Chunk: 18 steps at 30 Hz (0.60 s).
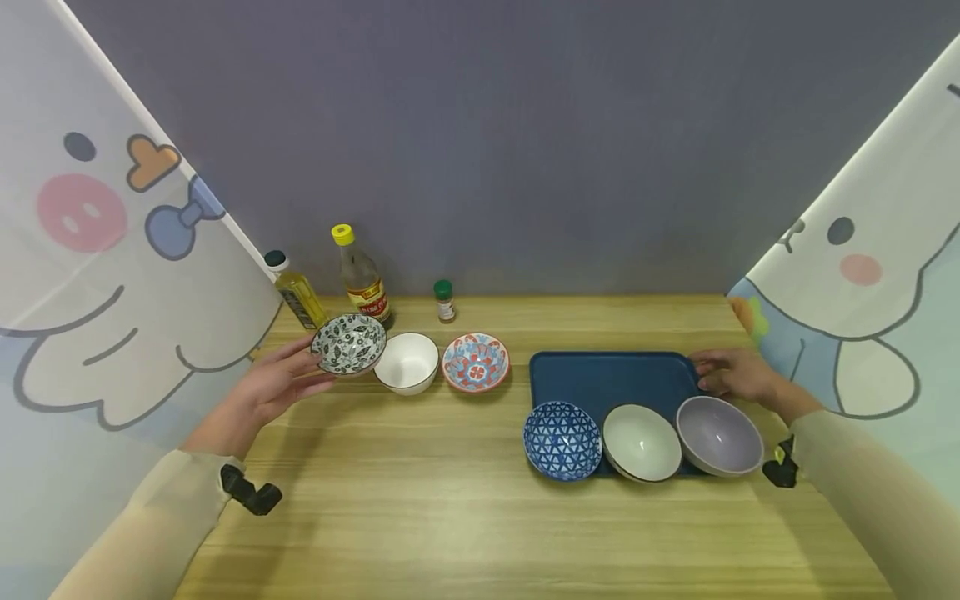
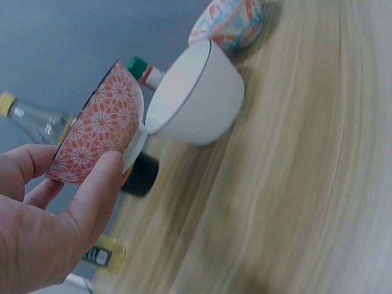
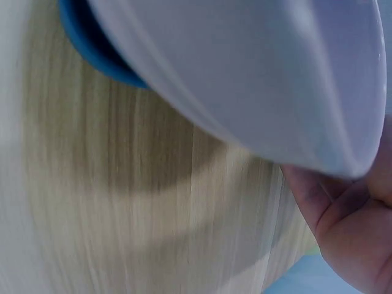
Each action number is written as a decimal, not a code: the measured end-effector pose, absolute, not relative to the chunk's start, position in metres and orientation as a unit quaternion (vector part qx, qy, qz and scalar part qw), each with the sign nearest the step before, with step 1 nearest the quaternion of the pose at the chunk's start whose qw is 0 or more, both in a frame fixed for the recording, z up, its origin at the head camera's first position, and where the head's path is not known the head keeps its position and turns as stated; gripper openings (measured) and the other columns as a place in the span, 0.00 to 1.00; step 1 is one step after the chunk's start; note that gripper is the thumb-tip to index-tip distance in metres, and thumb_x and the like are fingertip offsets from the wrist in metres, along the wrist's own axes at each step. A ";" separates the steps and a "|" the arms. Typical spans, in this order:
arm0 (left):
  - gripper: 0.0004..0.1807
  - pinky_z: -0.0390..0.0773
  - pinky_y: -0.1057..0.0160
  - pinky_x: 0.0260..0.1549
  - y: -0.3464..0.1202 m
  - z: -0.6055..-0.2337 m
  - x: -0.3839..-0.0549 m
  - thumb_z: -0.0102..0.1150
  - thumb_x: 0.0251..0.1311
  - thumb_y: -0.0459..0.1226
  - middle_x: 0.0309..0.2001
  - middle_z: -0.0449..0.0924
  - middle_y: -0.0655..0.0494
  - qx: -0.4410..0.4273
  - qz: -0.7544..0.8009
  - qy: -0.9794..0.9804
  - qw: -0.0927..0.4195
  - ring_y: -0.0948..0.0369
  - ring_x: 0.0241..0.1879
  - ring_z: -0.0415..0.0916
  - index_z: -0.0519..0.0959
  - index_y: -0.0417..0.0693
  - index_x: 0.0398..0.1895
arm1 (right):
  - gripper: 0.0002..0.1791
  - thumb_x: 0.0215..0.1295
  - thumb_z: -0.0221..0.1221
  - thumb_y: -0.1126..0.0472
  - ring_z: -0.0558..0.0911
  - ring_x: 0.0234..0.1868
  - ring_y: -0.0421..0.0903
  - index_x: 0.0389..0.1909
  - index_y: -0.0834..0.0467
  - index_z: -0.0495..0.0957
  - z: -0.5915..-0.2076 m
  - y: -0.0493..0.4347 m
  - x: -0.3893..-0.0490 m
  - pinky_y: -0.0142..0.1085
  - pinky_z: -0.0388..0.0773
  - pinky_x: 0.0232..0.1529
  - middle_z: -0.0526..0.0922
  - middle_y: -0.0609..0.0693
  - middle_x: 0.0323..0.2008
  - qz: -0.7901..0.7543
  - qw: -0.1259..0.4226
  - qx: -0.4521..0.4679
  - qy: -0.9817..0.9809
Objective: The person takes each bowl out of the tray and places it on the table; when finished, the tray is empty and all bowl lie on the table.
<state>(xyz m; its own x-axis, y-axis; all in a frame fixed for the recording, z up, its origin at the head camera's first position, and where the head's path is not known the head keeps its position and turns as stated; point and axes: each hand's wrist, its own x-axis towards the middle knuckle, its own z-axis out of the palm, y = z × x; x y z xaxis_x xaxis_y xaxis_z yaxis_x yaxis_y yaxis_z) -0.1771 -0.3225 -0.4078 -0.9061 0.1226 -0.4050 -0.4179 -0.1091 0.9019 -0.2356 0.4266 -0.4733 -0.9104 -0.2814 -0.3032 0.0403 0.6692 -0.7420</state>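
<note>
In the head view my left hand (image 1: 281,383) holds a small bowl (image 1: 349,344) with a black-and-white leaf pattern inside. The left wrist view shows that bowl's red flowered outside (image 2: 101,122) tilted between thumb and fingers, close against a white bowl (image 2: 205,98). My right hand (image 1: 738,375) is at the right end of a dark blue tray (image 1: 615,375), beside a lavender bowl (image 1: 718,435). The lavender bowl (image 3: 233,67) hides its fingertips in the right wrist view, so their grip is unclear. A blue triangle-patterned bowl (image 1: 562,442) and a pale bowl (image 1: 642,443) sit along the tray's front.
A red-and-blue patterned bowl (image 1: 476,363) stands right of the white one. Behind them are an oil bottle (image 1: 302,298), a yellow-capped sauce bottle (image 1: 365,283) and a green-capped jar (image 1: 445,302). A grey wall (image 1: 480,167) bounds the wooden table (image 1: 420,500) at the back.
</note>
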 end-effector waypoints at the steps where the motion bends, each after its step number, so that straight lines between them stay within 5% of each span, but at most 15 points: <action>1: 0.42 0.82 0.56 0.60 -0.326 -0.410 -0.176 0.47 0.80 0.35 0.72 0.54 0.42 -0.113 0.736 0.642 0.185 0.60 0.48 0.84 0.34 0.49 0.85 | 0.33 0.66 0.63 0.70 0.86 0.41 0.48 0.69 0.76 0.64 -0.474 0.427 -0.235 0.40 0.89 0.36 0.76 0.78 0.56 -0.401 0.201 -0.072 0.891; 6: 0.43 0.83 0.57 0.59 -0.345 -0.419 -0.170 0.46 0.80 0.34 0.68 0.58 0.42 -0.104 0.736 0.642 0.189 0.60 0.49 0.84 0.30 0.46 0.84 | 0.32 0.68 0.61 0.72 0.87 0.45 0.53 0.69 0.77 0.63 -0.474 0.428 -0.233 0.41 0.89 0.38 0.75 0.78 0.58 -0.396 0.206 -0.084 0.891; 13: 0.45 0.83 0.54 0.60 -0.366 -0.435 -0.162 0.48 0.78 0.32 0.55 0.74 0.58 -0.109 0.745 0.629 0.191 0.58 0.49 0.85 0.30 0.44 0.83 | 0.32 0.69 0.60 0.70 0.86 0.49 0.58 0.71 0.75 0.63 -0.474 0.428 -0.233 0.43 0.90 0.41 0.74 0.78 0.60 -0.385 0.211 -0.086 0.895; 18: 0.45 0.83 0.55 0.59 -0.377 -0.449 -0.159 0.47 0.78 0.30 0.50 0.78 0.59 -0.111 0.756 0.615 0.194 0.57 0.48 0.85 0.27 0.42 0.82 | 0.32 0.68 0.61 0.71 0.86 0.49 0.56 0.70 0.75 0.64 -0.474 0.429 -0.234 0.41 0.89 0.40 0.75 0.78 0.59 -0.385 0.207 -0.086 0.895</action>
<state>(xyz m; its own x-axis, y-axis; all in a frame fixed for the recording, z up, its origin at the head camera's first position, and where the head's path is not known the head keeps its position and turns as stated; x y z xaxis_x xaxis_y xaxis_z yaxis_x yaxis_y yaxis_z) -0.1587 -0.3767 -0.4491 -0.8998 0.1566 -0.4071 -0.4304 -0.1676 0.8869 -0.2338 0.4291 -0.4744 -0.8991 -0.3138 -0.3051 0.0052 0.6893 -0.7244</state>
